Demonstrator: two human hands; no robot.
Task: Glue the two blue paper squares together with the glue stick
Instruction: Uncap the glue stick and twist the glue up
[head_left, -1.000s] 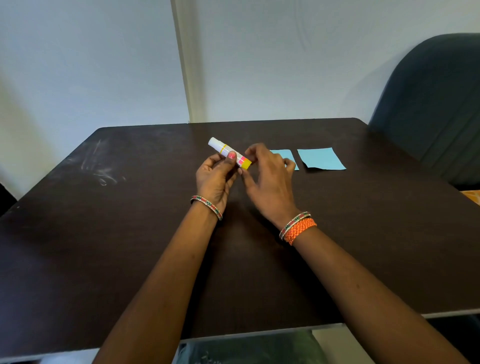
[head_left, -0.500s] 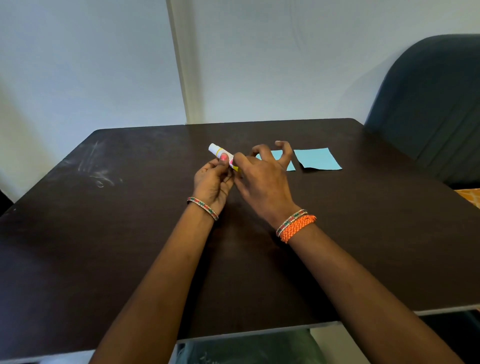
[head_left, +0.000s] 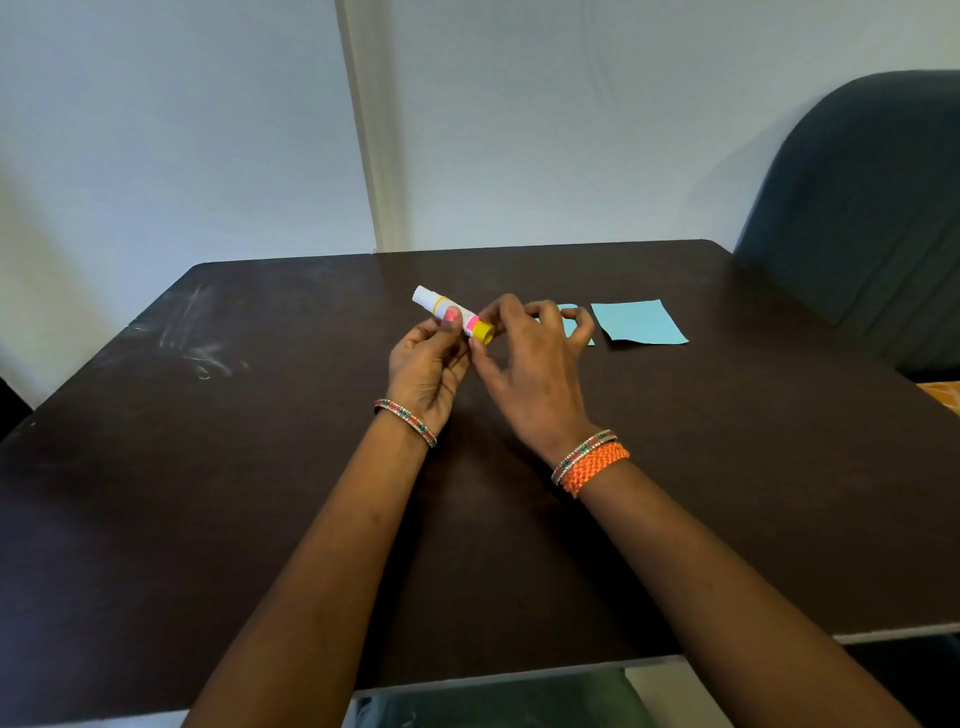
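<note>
A white glue stick (head_left: 435, 305) with a pink band and a yellow end is held above the dark table (head_left: 260, 467), tilted up to the left. My left hand (head_left: 427, 364) grips its middle, thumb on top. My right hand (head_left: 535, 364) pinches the yellow end with thumb and forefinger, the other fingers spread. One blue paper square (head_left: 640, 322) lies flat on the table to the right. The other blue square (head_left: 570, 323) lies just left of it, mostly hidden behind my right fingers.
A dark padded chair (head_left: 872, 208) stands at the table's right side. White smudges (head_left: 197, 348) mark the tabletop on the left. A pale wall runs behind the table's far edge.
My right hand had covered the stick's lower part half a second ago; it has drawn back to the right, and the pink band and yellow end show again. My left hand keeps its grip.
</note>
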